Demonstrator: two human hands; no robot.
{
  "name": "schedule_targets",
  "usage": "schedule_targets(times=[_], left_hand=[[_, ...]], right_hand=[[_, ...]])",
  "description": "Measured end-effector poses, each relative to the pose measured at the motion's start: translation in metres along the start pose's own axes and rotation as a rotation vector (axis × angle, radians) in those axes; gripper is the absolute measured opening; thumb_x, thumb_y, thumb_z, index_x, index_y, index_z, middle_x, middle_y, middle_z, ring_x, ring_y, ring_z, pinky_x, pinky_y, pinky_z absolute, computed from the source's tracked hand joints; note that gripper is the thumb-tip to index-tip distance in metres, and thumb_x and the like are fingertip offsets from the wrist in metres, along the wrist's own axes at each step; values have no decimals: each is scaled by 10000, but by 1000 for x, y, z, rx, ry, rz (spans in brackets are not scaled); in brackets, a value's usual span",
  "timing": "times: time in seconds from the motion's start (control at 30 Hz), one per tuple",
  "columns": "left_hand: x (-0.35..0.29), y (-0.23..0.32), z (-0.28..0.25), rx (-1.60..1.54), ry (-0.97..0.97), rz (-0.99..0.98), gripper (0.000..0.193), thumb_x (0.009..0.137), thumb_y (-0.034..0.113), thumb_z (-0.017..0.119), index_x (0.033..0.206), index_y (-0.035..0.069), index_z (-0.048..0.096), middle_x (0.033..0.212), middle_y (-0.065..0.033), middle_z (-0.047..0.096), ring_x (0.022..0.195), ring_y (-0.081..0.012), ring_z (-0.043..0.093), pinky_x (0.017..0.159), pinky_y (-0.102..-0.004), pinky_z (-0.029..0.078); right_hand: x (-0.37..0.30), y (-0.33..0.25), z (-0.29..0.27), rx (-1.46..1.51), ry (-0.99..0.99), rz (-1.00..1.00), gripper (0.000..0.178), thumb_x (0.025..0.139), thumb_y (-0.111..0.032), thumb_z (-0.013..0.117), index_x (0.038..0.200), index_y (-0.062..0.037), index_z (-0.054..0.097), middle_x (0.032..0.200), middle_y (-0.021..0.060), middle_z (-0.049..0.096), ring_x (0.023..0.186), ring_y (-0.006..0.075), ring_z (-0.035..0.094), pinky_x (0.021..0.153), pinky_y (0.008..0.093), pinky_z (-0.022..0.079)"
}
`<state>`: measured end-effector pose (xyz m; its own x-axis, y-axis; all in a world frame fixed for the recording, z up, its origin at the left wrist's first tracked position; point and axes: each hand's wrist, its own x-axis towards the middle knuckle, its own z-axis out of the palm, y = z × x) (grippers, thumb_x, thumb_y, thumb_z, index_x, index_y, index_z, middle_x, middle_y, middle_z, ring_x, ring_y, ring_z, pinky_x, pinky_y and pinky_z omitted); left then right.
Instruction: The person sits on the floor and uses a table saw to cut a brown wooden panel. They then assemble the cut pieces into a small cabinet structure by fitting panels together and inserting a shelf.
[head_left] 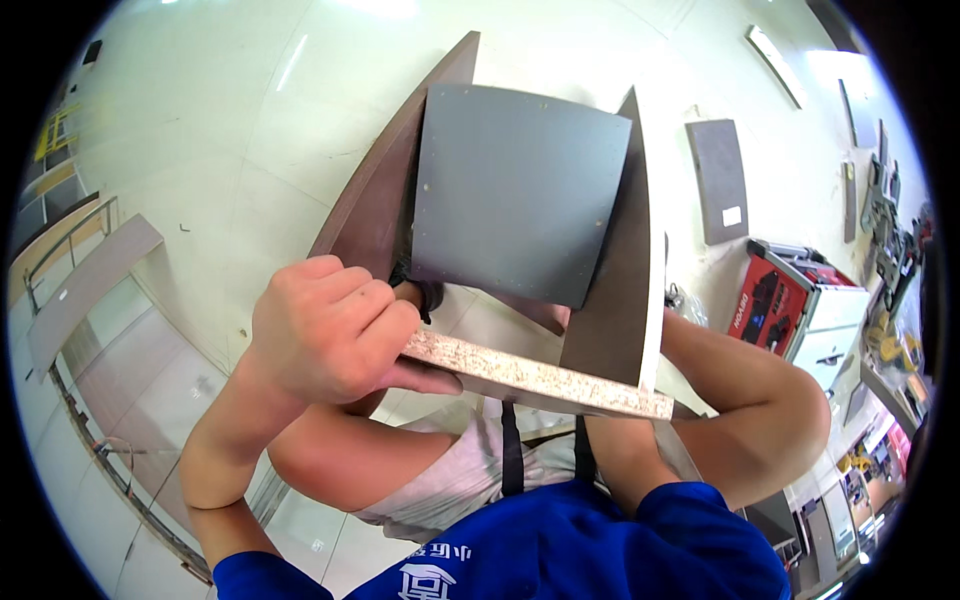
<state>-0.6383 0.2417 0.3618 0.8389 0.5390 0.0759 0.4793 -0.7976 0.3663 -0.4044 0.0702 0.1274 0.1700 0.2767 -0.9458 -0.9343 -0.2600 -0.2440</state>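
One board point(540, 374), a panel point(618, 325) at its right end, was grasped by the left grip point(335, 330); the right grip, hidden, could not be judged. Tilting was risked if that hold was loosened.

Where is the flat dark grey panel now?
In the head view, upper centre, the dark grey panel sits between a long brown board at left and a pale-edged brown board at right.

White characters point(428, 582) marked the blue shirt point(560, 540), white letters point(740, 311) the red case point(772, 298). A dark board point(715, 170) bore an unreadable label point(732, 216).
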Motion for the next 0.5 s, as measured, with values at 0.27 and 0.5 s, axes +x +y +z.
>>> schedule_targets(times=[0.27,0.5], left_hand=[[19,-39,3,49,61,31,510,603,511,819,622,99,519,549,20,396,456,-156,391,432,-288,266],[56,-89,26,150,207,81,519,632,546,813,653,104,541,561,2,454,484,-193,490,448,-317,377]], right_hand=[[40,-47,11,-122,-3,-2,275,1009,-193,432,1223,-54,533,821,10,533,576,110,405,503,256,327],[119,-119,37,-346,-26,-45,255,1005,-184,435,1202,-57,535,776,-4,498,537,98,363,463,247,287]])
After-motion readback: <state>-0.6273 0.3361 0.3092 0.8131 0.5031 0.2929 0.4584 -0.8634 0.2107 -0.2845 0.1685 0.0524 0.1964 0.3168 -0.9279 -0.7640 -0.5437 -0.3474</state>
